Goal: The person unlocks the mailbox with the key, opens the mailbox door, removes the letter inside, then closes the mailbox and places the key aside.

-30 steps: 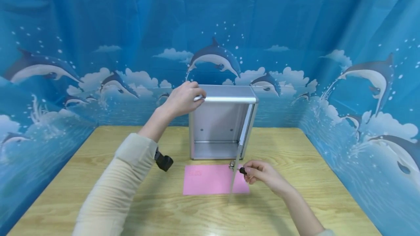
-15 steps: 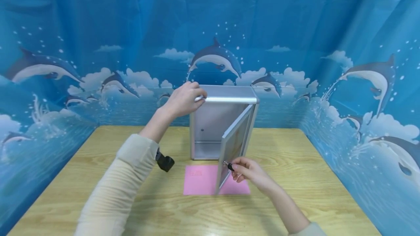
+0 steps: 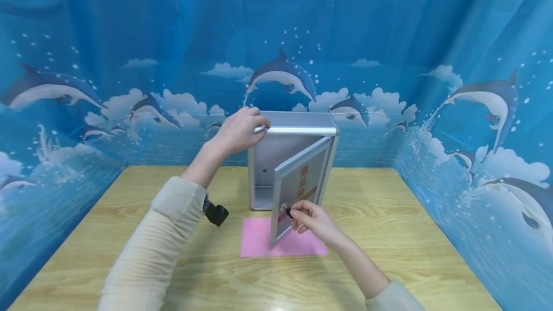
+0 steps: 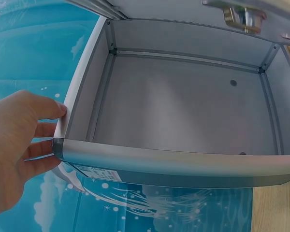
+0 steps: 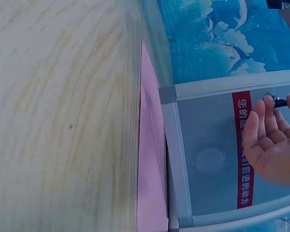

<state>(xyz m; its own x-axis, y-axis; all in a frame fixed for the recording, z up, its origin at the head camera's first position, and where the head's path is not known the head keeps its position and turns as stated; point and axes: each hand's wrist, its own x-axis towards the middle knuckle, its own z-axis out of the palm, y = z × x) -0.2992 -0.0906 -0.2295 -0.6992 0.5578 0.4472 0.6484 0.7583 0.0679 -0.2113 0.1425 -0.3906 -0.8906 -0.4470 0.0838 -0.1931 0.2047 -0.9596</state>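
A silver metal suggestion box stands upright on the table, its hinged door partly open toward the front. My left hand holds the box's top left corner; in the left wrist view, the thumb lies on the frame edge and the other fingers are behind it. My right hand pinches a black-headed key that sits in the door's lock. The lock's metal cam shows on the door's inner side. Red characters and a red strip mark the door's front.
A pink envelope with small red print lies flat on the wooden table, partly beneath the door. A black device is strapped at the left wrist. Blue dolphin-print curtains surround the table's back and sides.
The door has swung left toward the box's opening, with my right hand moving left along with the key. The door's front print has come into view. My left hand has stayed on the corner.
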